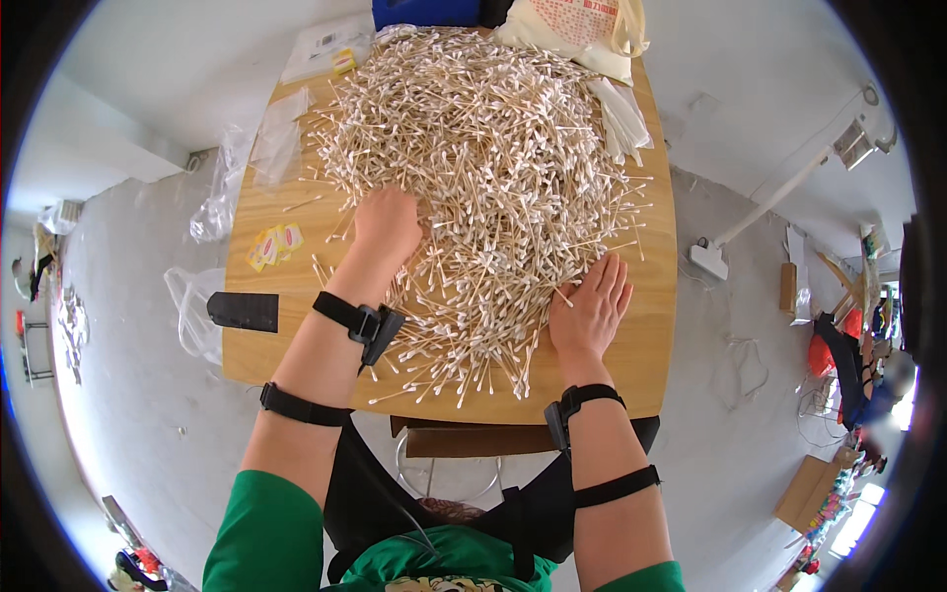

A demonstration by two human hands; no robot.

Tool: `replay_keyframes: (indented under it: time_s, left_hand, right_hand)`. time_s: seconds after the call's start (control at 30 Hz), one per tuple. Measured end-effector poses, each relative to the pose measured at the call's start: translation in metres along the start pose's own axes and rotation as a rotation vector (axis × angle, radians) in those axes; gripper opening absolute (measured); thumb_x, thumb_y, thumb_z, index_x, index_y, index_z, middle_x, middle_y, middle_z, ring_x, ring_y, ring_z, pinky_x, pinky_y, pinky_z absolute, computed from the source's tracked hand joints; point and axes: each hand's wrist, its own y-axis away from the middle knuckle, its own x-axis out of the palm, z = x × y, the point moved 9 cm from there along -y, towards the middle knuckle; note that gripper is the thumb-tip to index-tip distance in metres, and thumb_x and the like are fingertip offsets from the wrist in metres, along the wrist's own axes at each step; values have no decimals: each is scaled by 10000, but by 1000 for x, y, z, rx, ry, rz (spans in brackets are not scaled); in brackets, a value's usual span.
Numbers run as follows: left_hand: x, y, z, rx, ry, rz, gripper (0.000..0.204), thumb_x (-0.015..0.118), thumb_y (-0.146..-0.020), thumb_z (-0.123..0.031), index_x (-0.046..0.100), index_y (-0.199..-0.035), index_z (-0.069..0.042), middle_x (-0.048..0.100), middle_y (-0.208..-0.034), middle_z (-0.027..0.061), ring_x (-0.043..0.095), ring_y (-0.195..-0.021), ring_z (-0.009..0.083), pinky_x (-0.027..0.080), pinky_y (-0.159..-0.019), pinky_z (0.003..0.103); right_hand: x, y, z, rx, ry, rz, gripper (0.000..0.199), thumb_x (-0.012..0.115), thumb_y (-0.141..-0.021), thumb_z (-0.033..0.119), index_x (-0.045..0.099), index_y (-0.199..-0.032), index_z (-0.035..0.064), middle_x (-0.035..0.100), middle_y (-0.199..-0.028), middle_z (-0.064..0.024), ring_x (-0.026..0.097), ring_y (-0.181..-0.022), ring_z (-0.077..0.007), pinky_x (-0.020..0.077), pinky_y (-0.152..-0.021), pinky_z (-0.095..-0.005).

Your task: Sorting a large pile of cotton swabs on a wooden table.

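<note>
White cotton on thin pale sticks, hundreds of double-ended cotton swabs in one loose heap, covering the middle of the wood-grain surface and thinning to scattered singles at the near and left edges. Left hand is curled down at the heap's left side, knuckles up; fingertips hidden, so we can't tell if it pinches any swabs. Right hand is spread flat, fingers extended, at the heap's lower right edge, not gripping. Hands well apart. Handling, our judgement: each swab is next to weightless, stick stiff but snappable, ends soft and easily fluffed or soiled, the whole heap prone to slide and tangle crosswise. We'd take singles mid-stick, off the cotton; for a bunch, square the sticks parallel and close gently round the middle. Around it: limp, clear, crinkly plastic bags at upper left, small flat yellow cards just left of the heap, a flat black rectangular object by the left edge, thin whitish sleeves fanned at upper right, a soft cream bag slumped at the far edge, something blue beside it, cut off by the frame.
</note>
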Motion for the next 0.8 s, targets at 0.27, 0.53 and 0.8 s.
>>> replay_keyframes:
  time_s: [0.27, 0.53, 0.8]
  left_hand:
    - [-18, 7, 55, -277, 599, 7, 176, 667, -741, -149, 682, -826, 5, 673, -828, 169, 650, -749, 257, 507, -707, 343]
    - [-39, 24, 91, -307, 1154, -325, 171, 653, -851, -160, 618, -888, 3, 683, -857, 83, 627, -737, 143, 485, -669, 262]
    - [-22, 128, -15, -98, 1594, 438, 62, 540, -950, -101, 534, -961, -40, 620, -797, 38, 612, -706, 115, 511, -627, 253]
  right_hand:
    - [2, 0, 0, 8, 20, 14, 710, 483, -897, 303, 248, -1470, -43, 243, -1551, -166, 177, -1457, -305, 103, -1193, -456]
    - [0, 0, 6, 4, 35, 14, 694, 461, -908, 312, 258, -1470, -41, 246, -1552, -164, 180, -1457, -303, 106, -1192, -455]
    - [-2, 0, -4, 18, 53, 13, 692, 458, -915, 317, 254, -1472, -39, 258, -1546, -164, 184, -1455, -301, 122, -1188, -451]
